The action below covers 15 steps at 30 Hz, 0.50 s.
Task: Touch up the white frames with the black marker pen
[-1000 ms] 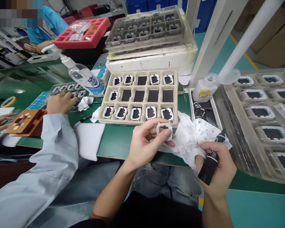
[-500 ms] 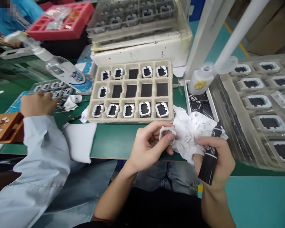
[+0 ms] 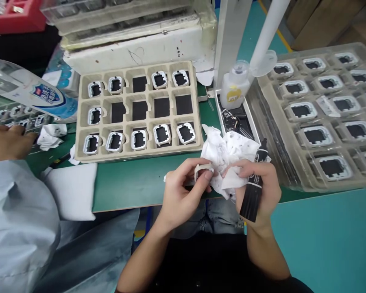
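Note:
My left hand [image 3: 178, 199] pinches a small rounded-square metal frame [image 3: 199, 167], like a watch case, between thumb and fingers. In my right hand [image 3: 266, 195] a black marker pen [image 3: 250, 201] lies slanted across the palm, its narrow end pointing up and away. The thumb and forefinger of that hand also grip a folded bit of white wipe [image 3: 232, 179], close to the frame's right side. Crumpled, spotted white wipes [image 3: 216, 146] lie on the bench just beyond both hands. Beyond them, a beige tray [image 3: 107, 156] carries similar frames in several of its pockets.
Trays of frames [image 3: 305, 179] are stacked at right. A white box [image 3: 256, 132] of small parts holds a dispenser bottle [image 3: 235, 87]. A large clear bottle [image 3: 33, 91] stands at left, near a co-worker's hand [image 3: 9, 143] and a folded white cloth [image 3: 71, 191].
The view has swung, so the bench sits further left and lower. My right hand has come closer to the left, with the wipe now gripped beside the frame.

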{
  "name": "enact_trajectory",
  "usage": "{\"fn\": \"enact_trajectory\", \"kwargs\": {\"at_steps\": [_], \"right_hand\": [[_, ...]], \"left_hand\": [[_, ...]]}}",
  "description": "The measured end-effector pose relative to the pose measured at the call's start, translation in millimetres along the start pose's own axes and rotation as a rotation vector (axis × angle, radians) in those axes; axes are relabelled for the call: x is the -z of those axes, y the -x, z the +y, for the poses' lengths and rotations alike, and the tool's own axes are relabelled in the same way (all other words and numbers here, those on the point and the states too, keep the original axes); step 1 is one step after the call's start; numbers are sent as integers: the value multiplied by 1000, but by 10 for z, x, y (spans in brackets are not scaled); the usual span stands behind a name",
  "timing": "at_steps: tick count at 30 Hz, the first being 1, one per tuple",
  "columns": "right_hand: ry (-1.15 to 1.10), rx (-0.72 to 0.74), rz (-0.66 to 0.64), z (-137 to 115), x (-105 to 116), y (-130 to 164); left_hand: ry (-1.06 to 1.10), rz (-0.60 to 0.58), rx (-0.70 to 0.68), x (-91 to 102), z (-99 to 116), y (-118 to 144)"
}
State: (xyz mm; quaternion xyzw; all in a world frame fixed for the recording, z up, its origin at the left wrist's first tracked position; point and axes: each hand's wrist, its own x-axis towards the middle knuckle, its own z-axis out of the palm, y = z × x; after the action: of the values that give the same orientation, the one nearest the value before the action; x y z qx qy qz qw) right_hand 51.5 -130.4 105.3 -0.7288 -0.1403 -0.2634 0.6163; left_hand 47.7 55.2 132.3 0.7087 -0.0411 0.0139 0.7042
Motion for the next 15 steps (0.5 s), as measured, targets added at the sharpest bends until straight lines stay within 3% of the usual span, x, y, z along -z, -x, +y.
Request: {"fn": "enact_trajectory", "kwargs": {"at_steps": [4,15], "right_hand": [[89,0,55,5,10,18],[169,132,-29,-77,-54,-39]], "left_hand": [[-11,15,-25,-12,-50,39],[-57,-30,-30,18,-38,27]]}}
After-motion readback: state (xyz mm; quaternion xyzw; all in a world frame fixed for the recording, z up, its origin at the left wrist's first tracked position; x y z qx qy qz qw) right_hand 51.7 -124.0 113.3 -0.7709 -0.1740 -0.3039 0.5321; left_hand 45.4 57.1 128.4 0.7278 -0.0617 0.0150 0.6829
